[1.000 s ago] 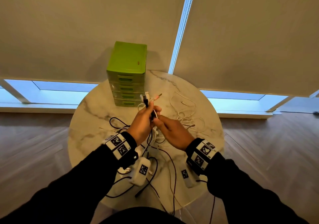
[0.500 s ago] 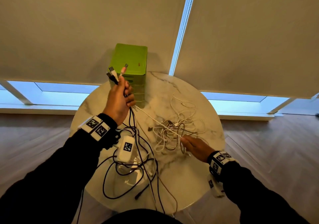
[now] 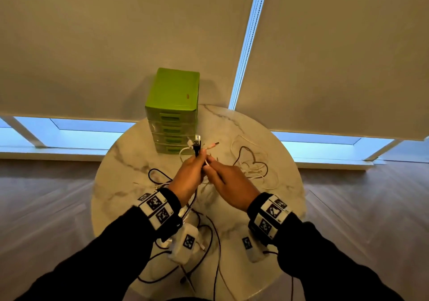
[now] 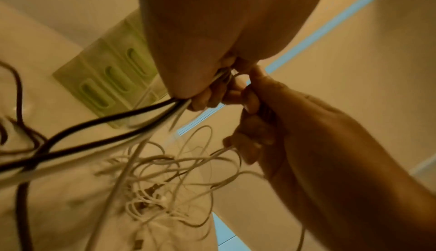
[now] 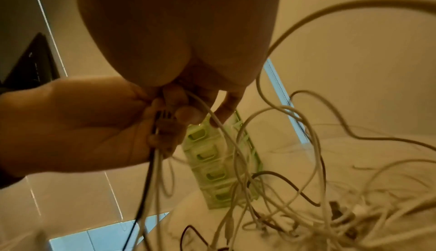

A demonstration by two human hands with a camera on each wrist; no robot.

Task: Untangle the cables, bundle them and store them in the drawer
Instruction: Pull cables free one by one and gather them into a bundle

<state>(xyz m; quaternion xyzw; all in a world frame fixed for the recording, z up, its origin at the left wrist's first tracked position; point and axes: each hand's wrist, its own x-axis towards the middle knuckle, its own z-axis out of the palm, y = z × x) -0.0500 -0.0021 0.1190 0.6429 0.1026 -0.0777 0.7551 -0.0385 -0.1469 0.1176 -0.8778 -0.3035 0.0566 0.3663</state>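
Near edge of the table point(image 3: 285, 210): black cable loops trail off the rim below the wrists.

Mid-table: both hands meet above the surface. The left hand point(image 3: 189, 178) is closed round a gathered set of cables point(image 4: 113, 124) — one black, several white — with the plugs point(image 3: 197, 143) standing up above the fist. The right hand point(image 3: 228, 184) pinches a white lead just beside the left fingers; the wrist views are blurred, so which lead it holds cannot be told for certain.

Right of the hands: the loose tangle point(image 3: 253, 165) of white and dark leads lies on the marble.

Far edge: the green drawer unit point(image 3: 173, 110), all drawers closed.

Step in hand, as judged: gathering cable ends before separating lengths.
- Keep the plugs level in the left fist.
- Draw one lead at a time with the right hand — slowly, so loops slide free instead of tightening.
- Lift clear of the tangle to avoid dragging it off the table.
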